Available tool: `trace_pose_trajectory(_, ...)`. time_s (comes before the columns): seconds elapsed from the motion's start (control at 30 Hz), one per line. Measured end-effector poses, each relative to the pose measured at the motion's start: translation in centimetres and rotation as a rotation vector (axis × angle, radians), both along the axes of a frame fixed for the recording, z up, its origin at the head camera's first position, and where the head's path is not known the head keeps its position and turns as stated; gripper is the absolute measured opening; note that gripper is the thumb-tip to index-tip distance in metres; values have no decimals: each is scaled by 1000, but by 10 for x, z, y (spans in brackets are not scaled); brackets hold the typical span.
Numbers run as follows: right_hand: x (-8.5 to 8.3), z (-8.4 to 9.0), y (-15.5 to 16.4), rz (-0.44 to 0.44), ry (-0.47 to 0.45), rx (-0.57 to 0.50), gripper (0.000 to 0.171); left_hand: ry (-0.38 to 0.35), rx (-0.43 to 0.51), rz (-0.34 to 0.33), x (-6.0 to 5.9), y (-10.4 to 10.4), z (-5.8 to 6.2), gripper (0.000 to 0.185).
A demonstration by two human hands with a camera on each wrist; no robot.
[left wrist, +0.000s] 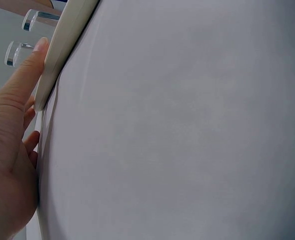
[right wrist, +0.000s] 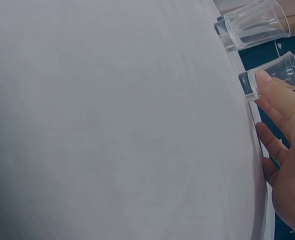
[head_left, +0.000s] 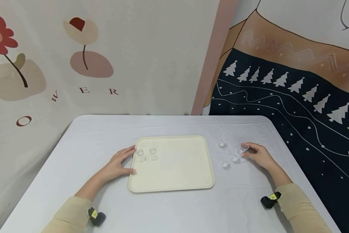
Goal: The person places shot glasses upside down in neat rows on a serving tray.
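The right hand (head_left: 260, 156) rests on the tabletop (head_left: 168, 207) with its fingers stretched toward a small clear plastic cup (head_left: 244, 148); the right wrist view shows a fingertip (right wrist: 264, 77) touching the side of that cup (right wrist: 272, 80), and the grip is loose, with the fingers nearly straight rather than wrapped round it, so the cup is touched but not clasped; it stands upright on the white cloth at the right of the tray; three more clear cups stand near it on the tabletop, one just beside it (head_left: 235, 158), one nearer the person (head_left: 224, 164) and one farther back (head_left: 222, 141); the left hand (head_left: 118, 165) lies flat on the tabletop against the left edge of the cream tray (head_left: 174, 176), its fingers straight and its thumb along the rim, holding nothing; the left wrist view shows a fingertip (left wrist: 35, 52) laid on the tray's rim (left wrist: 62, 45); two clear cups (head_left: 140, 152) (head_left: 152, 151) stand upright side by side inside the tray, in its far left corner, close to the left hand's fingertips; behind the tabletop hang a pale cloth with flower drawings (head_left: 84, 51) and a dark cloth with white trees (head_left: 294, 97).
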State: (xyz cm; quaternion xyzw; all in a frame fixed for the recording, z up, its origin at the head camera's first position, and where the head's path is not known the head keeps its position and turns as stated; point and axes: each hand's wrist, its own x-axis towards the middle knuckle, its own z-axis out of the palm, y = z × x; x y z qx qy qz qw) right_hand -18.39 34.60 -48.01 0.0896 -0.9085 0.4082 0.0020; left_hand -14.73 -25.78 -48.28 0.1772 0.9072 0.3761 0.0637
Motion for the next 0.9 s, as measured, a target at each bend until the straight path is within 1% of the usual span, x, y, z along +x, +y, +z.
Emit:
trace_pose_trajectory(0.17,2,1,0,-27,24,5,46,13,3,-2,1,-1,1,96)
trace_pose_trajectory(0.37,7,6,1,-76,31,24,46,6,5,-5,2,0,1,95)
trace_pose_trajectory(0.6,12,22,2,-100,10,-40,45,10,2,-8,3,0,1,95)
trace_pose_trajectory(0.77,15,33,1,-111,61,-20,43,16,4,-12,3,0,1,95)
trace_pose_trajectory(0.9,16,39,-1,-104,128,1,38,11,0,-5,3,0,1,95)
